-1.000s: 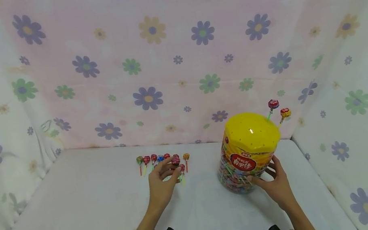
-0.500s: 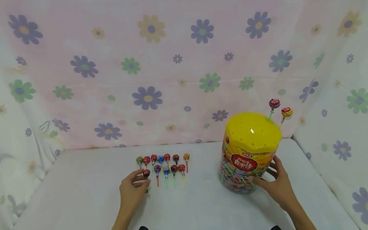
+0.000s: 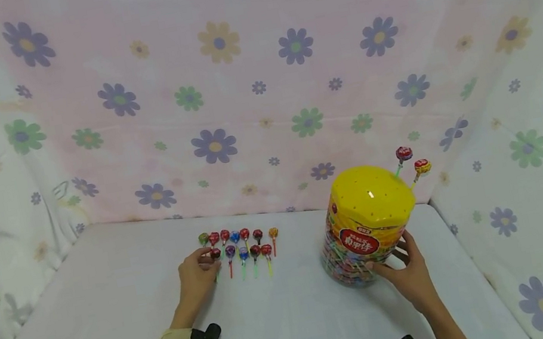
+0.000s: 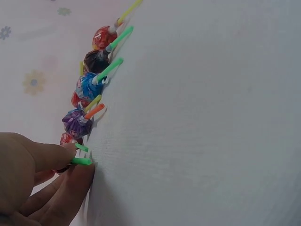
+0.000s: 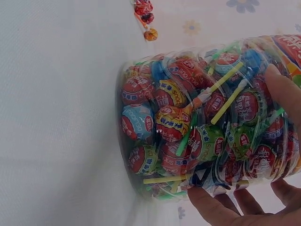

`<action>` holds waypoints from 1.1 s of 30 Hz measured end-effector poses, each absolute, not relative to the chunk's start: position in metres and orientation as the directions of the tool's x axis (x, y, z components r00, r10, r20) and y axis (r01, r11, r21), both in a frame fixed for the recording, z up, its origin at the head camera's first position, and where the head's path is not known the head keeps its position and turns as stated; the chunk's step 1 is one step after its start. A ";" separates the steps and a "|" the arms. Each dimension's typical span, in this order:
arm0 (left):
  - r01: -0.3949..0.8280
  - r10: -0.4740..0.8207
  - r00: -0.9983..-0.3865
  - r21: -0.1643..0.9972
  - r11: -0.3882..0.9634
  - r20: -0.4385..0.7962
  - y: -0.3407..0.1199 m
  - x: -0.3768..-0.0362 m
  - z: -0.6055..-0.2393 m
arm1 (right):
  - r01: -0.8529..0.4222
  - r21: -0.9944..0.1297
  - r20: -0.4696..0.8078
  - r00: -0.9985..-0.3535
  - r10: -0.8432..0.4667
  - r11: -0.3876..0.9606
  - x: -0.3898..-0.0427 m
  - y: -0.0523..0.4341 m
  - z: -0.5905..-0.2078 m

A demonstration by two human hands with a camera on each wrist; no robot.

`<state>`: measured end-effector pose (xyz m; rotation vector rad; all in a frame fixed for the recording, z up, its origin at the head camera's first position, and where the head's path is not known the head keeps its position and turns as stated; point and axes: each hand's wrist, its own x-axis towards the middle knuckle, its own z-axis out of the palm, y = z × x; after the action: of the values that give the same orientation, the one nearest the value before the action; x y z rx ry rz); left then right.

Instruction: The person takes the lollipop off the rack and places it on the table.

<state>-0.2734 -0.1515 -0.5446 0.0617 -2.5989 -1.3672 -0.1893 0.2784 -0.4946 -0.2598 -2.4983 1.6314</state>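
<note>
My left hand (image 3: 197,278) pinches a dark red lollipop (image 3: 215,253) with a green stick (image 4: 82,161) at the left end of the front row on the table. Right beside it in that row lies a purple lollipop (image 4: 77,121), followed by a blue lollipop (image 4: 90,86) and others. The right hand (image 3: 405,272) grips the lower right side of a clear jar (image 3: 334,252) with a yellow lid (image 3: 371,195). Through its wall show many wrapped lollipops (image 5: 207,141). Part of the held lollipop is hidden by the fingers.
Behind the front row runs a back row, from a green lollipop (image 3: 204,239) to an orange lollipop (image 3: 273,233). Two lollipops, one dark red (image 3: 404,153) and one yellow (image 3: 422,166), stick up behind the jar's right side. A flowered cloth (image 3: 265,134) walls the white table.
My left hand has carried the dark red lollipop from above the rows' right part leftward and down to the front row's left end. The right hand stays on the jar.
</note>
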 end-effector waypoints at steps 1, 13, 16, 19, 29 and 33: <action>0.066 -0.127 -0.977 0.813 0.579 0.170 -0.151 -0.274 -0.545 | 0.065 -0.917 0.027 -0.974 0.224 0.395 -0.189 0.279 -0.495; 0.061 -0.125 -0.977 0.783 0.619 0.175 -0.151 -0.273 -0.542 | 0.063 -0.919 0.028 -0.974 0.224 0.390 -0.189 0.279 -0.495; 0.071 -0.131 -0.973 0.785 0.616 0.191 -0.151 -0.272 -0.539 | 0.057 -0.920 0.032 -0.975 0.221 0.388 -0.190 0.279 -0.494; 0.100 -0.131 -0.966 0.792 0.602 0.221 -0.152 -0.272 -0.534 | 0.050 -0.921 0.038 -0.975 0.217 0.387 -0.190 0.279 -0.494; 0.267 -0.019 -0.953 0.869 0.416 0.302 -0.133 -0.265 -0.509 | 0.051 -0.922 0.036 -0.976 0.216 0.384 -0.190 0.281 -0.496; 0.353 0.024 -0.929 0.861 0.365 0.370 -0.115 -0.260 -0.492 | 0.046 -0.924 0.039 -0.977 0.212 0.380 -0.191 0.281 -0.496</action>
<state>-0.2603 -0.1153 -0.4924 -0.3334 -2.3359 -1.5846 -0.1909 0.2806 -0.4961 -0.2334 -2.4817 1.6530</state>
